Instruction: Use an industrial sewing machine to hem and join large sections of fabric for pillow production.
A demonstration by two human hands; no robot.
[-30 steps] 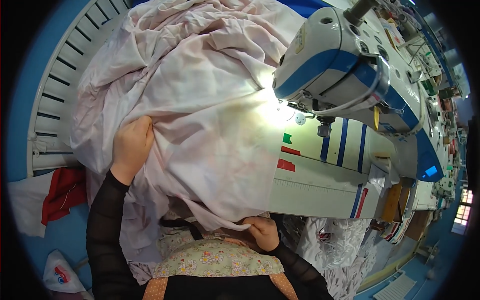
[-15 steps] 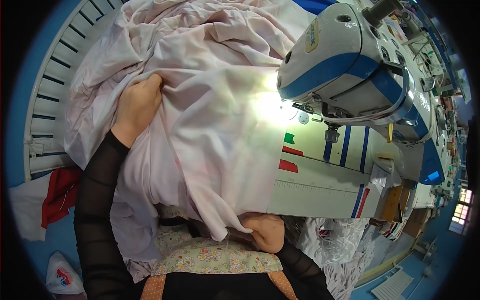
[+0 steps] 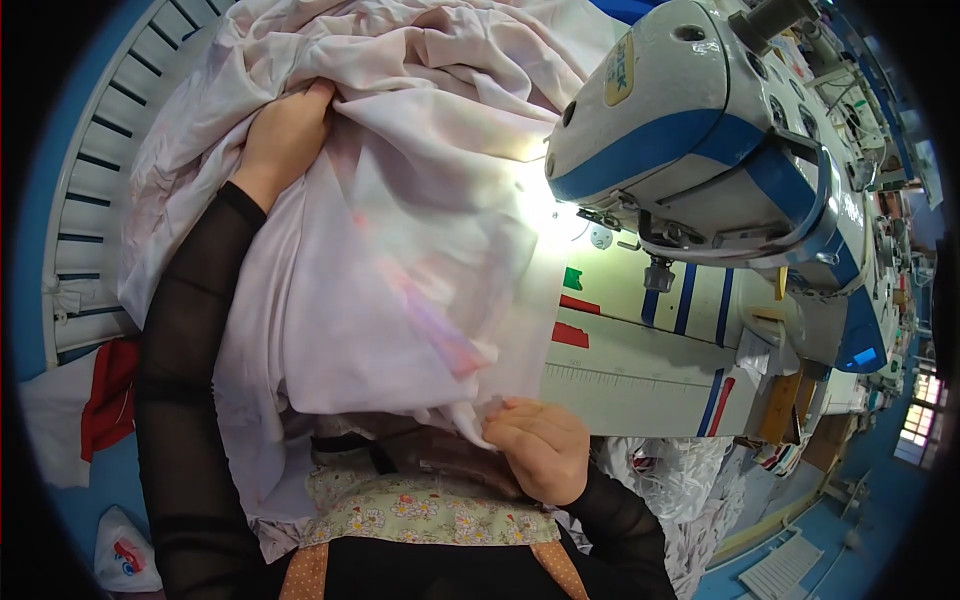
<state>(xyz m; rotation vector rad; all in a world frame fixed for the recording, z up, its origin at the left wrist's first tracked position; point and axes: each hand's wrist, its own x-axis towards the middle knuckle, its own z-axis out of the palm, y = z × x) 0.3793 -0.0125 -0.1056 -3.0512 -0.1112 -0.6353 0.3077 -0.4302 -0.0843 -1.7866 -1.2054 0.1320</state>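
A large pale pink fabric (image 3: 330, 320) with faint coloured patches spreads over the sewing table and hangs down to my lap. Toward the far left, my left hand (image 3: 290, 138) is closed on a gathered fold of it, fingertips mostly hidden by the cloth. Close to my body, my right hand (image 3: 541, 450) pinches the fabric's near edge, fingers curled round it. To the right stands a white and blue sewing machine (image 3: 660, 140), its lamp shining brightly on the cloth beside the needle area. Glare hides the needle and presser foot.
The machine bed (image 3: 630, 390) carries a ruler scale and red, green and blue tape strips. A white slatted rack (image 3: 85, 240) borders the left side. White scraps (image 3: 670, 480) hang below the table at right. A red and white cloth (image 3: 105, 400) lies at lower left.
My left hand has moved farther away with its fold. My right hand has risen slightly with the near edge, and the cloth between them now shows a pink and purple patch.
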